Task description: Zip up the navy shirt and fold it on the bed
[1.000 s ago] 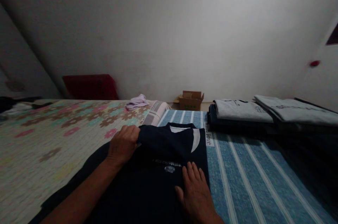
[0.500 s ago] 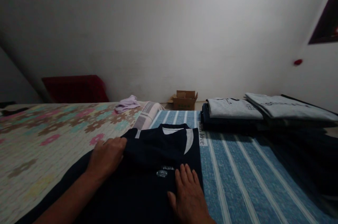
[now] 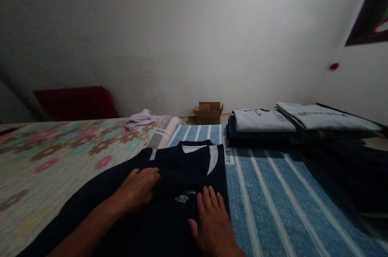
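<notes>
A dark navy long-sleeved shirt (image 3: 169,208) lies front up before me, with white patches beside its collar and a small light print on the chest. My left hand (image 3: 139,188) is on the left chest of the shirt, its fingers bent and closed on the cloth; the fingertips are partly hidden. My right hand (image 3: 212,220) rests flat on the shirt near its right edge, fingers stretched out beside the print. The left sleeve spreads toward the lower left.
Under the shirt is a blue striped sheet (image 3: 251,192), beside a flowered bedcover (image 3: 75,156). Folded grey shirts (image 3: 263,121) top dark stacks at the right. A lilac cloth (image 3: 140,119), a cardboard box (image 3: 208,113) and a red object (image 3: 75,102) are farther back.
My left hand has moved right and slightly nearer across the shirt's chest. My right hand stays flat on the shirt. The view has shifted slightly.
</notes>
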Demonstrator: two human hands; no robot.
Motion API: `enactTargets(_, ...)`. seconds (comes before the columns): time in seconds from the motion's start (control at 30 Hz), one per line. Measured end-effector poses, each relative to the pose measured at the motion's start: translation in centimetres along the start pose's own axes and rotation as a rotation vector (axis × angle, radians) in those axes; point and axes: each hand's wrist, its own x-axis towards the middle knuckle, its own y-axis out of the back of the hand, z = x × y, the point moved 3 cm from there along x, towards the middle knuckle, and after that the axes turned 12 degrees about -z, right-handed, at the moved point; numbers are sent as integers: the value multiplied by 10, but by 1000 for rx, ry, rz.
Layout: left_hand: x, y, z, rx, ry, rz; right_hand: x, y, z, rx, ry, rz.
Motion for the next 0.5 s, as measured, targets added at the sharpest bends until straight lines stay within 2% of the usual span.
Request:
enactTargets(0.07, 12, 4, 45, -50, -231, -48, 0, -1, 0, -7, -7, -6)
enactTargets(0.13, 33, 5, 88, -111, -363, -42, 1, -2, 0, -13, -9, -14)
enactTargets(0.2, 62, 1, 122, -134, -379, -3, 1, -2, 1, -16, -5, -11)
enactTargets(0.23, 78, -2, 133, -136, -341, 22, 2, -3, 1, -18, -3, -8)
enactTargets(0.37, 131, -24, 151, -145, -214, 23, 2, -3, 2, -31, -7, -7)
enactTargets(0.5, 149, -43, 147, -162, -189, -6, 1, -1, 2, -9, -5, -7)
